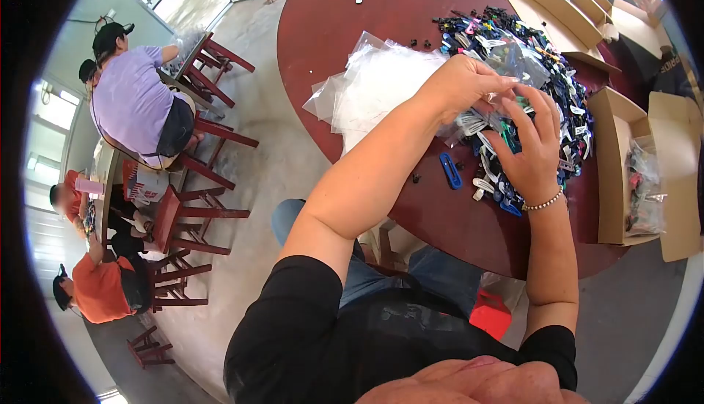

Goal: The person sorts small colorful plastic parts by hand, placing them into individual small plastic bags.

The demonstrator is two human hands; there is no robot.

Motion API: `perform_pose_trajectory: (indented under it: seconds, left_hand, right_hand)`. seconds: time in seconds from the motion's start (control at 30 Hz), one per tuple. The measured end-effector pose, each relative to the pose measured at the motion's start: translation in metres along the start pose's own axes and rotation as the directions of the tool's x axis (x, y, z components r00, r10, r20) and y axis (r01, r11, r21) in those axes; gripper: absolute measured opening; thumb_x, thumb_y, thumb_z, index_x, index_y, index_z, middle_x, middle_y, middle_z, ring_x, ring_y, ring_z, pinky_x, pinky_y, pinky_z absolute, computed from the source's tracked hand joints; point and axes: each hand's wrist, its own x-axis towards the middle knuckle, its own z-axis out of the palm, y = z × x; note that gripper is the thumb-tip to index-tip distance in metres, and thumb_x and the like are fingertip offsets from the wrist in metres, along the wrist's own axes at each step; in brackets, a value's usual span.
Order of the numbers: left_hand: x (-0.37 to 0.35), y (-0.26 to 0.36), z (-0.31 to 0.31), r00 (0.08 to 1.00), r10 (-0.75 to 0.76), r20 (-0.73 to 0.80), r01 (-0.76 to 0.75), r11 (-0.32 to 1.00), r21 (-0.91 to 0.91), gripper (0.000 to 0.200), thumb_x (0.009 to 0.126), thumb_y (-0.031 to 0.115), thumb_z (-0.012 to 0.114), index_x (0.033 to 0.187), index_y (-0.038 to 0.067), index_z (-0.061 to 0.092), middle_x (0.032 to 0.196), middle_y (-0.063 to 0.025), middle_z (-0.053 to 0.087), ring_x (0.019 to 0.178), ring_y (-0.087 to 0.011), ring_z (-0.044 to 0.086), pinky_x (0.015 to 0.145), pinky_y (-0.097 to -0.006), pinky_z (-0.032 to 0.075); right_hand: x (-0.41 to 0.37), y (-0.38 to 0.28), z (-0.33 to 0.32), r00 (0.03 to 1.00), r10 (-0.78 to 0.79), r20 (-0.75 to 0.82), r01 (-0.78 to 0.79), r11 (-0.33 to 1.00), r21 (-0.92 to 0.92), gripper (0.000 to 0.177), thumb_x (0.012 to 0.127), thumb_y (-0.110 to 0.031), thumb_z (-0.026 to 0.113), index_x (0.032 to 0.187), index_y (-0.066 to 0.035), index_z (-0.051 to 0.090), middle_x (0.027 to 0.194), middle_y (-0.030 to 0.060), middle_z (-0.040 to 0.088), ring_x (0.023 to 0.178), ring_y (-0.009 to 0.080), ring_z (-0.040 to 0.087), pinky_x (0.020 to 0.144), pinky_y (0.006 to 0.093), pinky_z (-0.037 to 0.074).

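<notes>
Head view of a round, dark red surface [352, 30] seen from above. The left hand [469, 85] is clenched, its fingertips pinched on the upper edge of a small clear bag [469, 122] that hangs just below it and shows pale clips inside. The right hand [529, 144], with a beaded bracelet [544, 202] at the wrist, lies just beside the bag with fingers spread and slightly curled over it; whether it grips anything cannot be told. Both hands work at the near edge of a heap of hair clips [528, 48], mostly black, white and blue, which stretches across the surface towards its far side. A loose stack of clear plastic bags [381, 85] lies left of the heap, touching it under the left forearm. A single blue clip [449, 171] rests apart, near the surface's edge. An open cardboard box [623, 177] stands at the right of the heap, and another cardboard box [561, 1] beyond it. A red stool [490, 313] stands on the floor below. At far left, a person in a purple shirt [132, 100] sits at a separate red table [213, 56].
</notes>
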Motion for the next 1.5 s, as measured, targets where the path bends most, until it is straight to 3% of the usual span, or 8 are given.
perform_pose_trajectory:
  seconds: [0.37, 0.43, 0.63, 0.77, 0.9, 0.97, 1.27, 1.5]
  left_hand:
    - [-0.005, 0.012, 0.009, 1.000, 0.013, -0.027, -0.011, 0.997, 0.072, 0.048, 0.088, 0.048, 0.060, 0.108, 0.004, 0.065, 0.105, -0.0053, 0.066, 0.098, -0.0122, 0.058, 0.081, -0.0280, 0.046]
    - [-0.005, 0.012, 0.003, 0.998, 0.057, 0.038, -0.060, 0.994, 0.096, 0.057, 0.088, 0.053, 0.057, 0.119, 0.005, 0.059, 0.114, -0.0047, 0.061, 0.109, -0.0117, 0.052, 0.088, -0.0292, 0.041]
    - [-0.007, 0.006, 0.008, 0.962, 0.133, 0.241, -0.187, 0.958, 0.218, 0.028, 0.083, 0.017, 0.071, 0.105, 0.000, 0.069, 0.096, -0.0057, 0.069, 0.088, -0.0104, 0.062, 0.082, -0.0245, 0.048]
    - [0.001, -0.008, 0.008, 0.958, 0.116, 0.263, -0.173, 0.963, 0.207, 0.014, 0.079, 0.011, 0.074, 0.087, 0.000, 0.074, 0.080, -0.0067, 0.071, 0.075, -0.0102, 0.065, 0.074, -0.0241, 0.051]
    - [0.001, -0.005, 0.009, 0.974, 0.111, 0.199, -0.151, 0.969, 0.197, 0.012, 0.079, 0.010, 0.073, 0.085, 0.000, 0.074, 0.078, -0.0072, 0.071, 0.072, -0.0106, 0.065, 0.072, -0.0235, 0.051]
    - [0.001, -0.005, 0.008, 0.983, 0.118, 0.138, -0.149, 0.958, 0.243, 0.013, 0.080, 0.010, 0.072, 0.087, -0.001, 0.074, 0.080, -0.0076, 0.071, 0.072, -0.0094, 0.065, 0.070, -0.0224, 0.051]
    - [-0.002, -0.005, 0.015, 0.969, 0.157, 0.189, -0.231, 0.841, 0.489, 0.012, 0.079, 0.006, 0.071, 0.090, 0.002, 0.074, 0.081, -0.0038, 0.071, 0.074, -0.0067, 0.062, 0.069, -0.0223, 0.050]
    - [-0.001, -0.016, 0.019, 0.939, 0.174, 0.297, -0.296, 0.848, 0.440, 0.021, 0.079, 0.000, 0.069, 0.099, 0.000, 0.071, 0.090, -0.0052, 0.070, 0.085, -0.0080, 0.062, 0.077, -0.0240, 0.050]
  right_hand:
    - [-0.006, 0.012, -0.005, 0.983, 0.125, -0.136, -0.107, 0.986, 0.129, 0.012, 0.089, -0.003, 0.059, 0.098, 0.001, 0.065, 0.097, 0.0109, 0.068, 0.093, 0.0250, 0.064, 0.097, 0.0390, 0.042]
    - [-0.012, 0.017, -0.009, 0.754, 0.657, -0.024, -0.486, 0.582, 0.651, 0.015, 0.092, -0.007, 0.058, 0.101, 0.003, 0.065, 0.099, 0.0115, 0.068, 0.092, 0.0197, 0.064, 0.091, 0.0335, 0.046]
    - [-0.014, 0.029, -0.015, 0.710, 0.684, 0.170, -0.339, 0.120, 0.933, 0.015, 0.094, -0.007, 0.055, 0.101, 0.003, 0.064, 0.099, 0.0109, 0.067, 0.094, 0.0176, 0.064, 0.087, 0.0307, 0.052]
    - [-0.004, 0.018, -0.014, 0.679, 0.713, 0.177, -0.416, 0.175, 0.892, 0.015, 0.094, -0.007, 0.056, 0.102, 0.004, 0.063, 0.100, 0.0101, 0.066, 0.093, 0.0152, 0.063, 0.084, 0.0269, 0.050]
    - [0.007, 0.007, -0.024, 0.700, 0.666, -0.257, -0.279, 0.587, 0.760, 0.013, 0.089, 0.000, 0.060, 0.101, 0.002, 0.064, 0.106, 0.0105, 0.063, 0.097, 0.0183, 0.060, 0.084, 0.0303, 0.048]
    - [0.005, 0.009, -0.032, 0.898, 0.144, -0.415, -0.144, 0.989, 0.032, 0.018, 0.084, 0.003, 0.063, 0.103, 0.002, 0.063, 0.102, 0.0127, 0.064, 0.096, 0.0246, 0.061, 0.084, 0.0326, 0.048]
    - [0.001, 0.005, -0.025, 0.968, 0.252, -0.007, -0.251, 0.967, 0.048, 0.018, 0.082, -0.002, 0.065, 0.100, -0.002, 0.064, 0.086, 0.0077, 0.063, 0.075, 0.0189, 0.060, 0.063, 0.0292, 0.046]
    - [0.001, 0.009, -0.032, 0.972, 0.191, -0.137, -0.187, 0.982, 0.039, 0.010, 0.085, -0.002, 0.063, 0.095, -0.001, 0.062, 0.089, 0.0067, 0.065, 0.076, 0.0142, 0.061, 0.056, 0.0242, 0.045]
